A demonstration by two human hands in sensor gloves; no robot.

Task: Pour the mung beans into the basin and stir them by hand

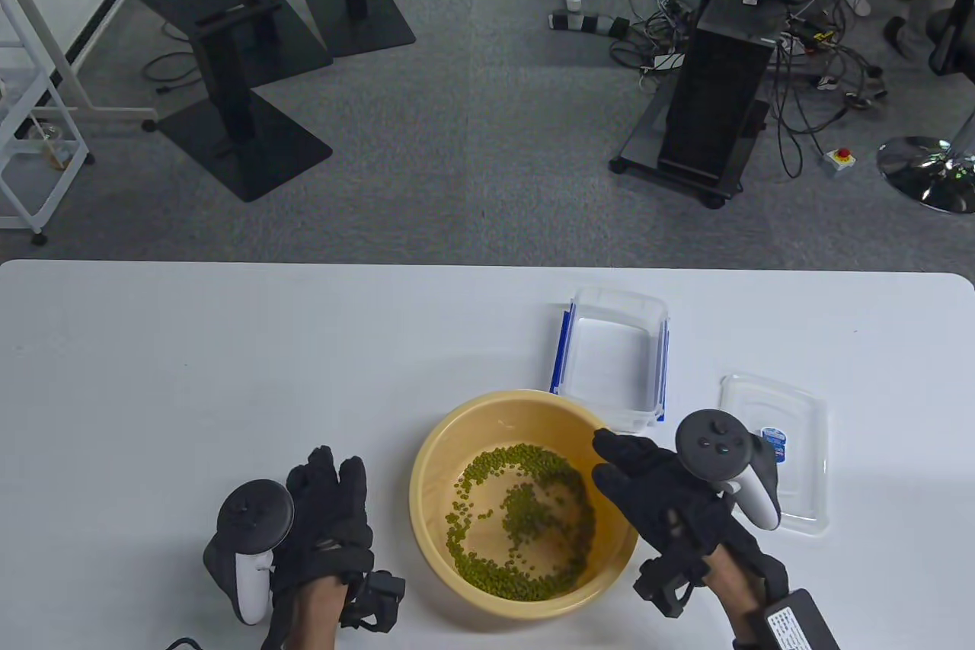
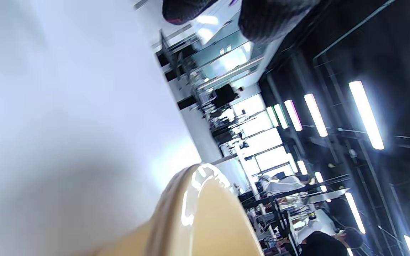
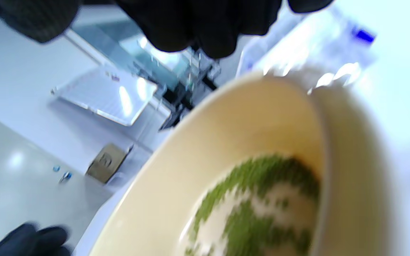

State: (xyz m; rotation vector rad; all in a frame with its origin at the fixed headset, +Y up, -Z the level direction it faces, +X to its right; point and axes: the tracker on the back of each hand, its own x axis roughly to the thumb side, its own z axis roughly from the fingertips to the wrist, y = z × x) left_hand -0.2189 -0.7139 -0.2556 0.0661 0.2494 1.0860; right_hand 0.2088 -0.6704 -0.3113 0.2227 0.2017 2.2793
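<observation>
Both hands [image 1: 324, 520] [image 1: 655, 490] outside basin [image 1: 438, 452] rim

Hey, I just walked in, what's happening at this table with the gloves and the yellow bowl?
A person in sensor gloves is working with mung beans that already lie swirled in the yellow basin. The right hand hovers over the basin's right rim, fingers relaxed and holding nothing. The left hand rests on the table beside the basin. The clear container behind the basin is empty, and its lid lies to the right.
</observation>
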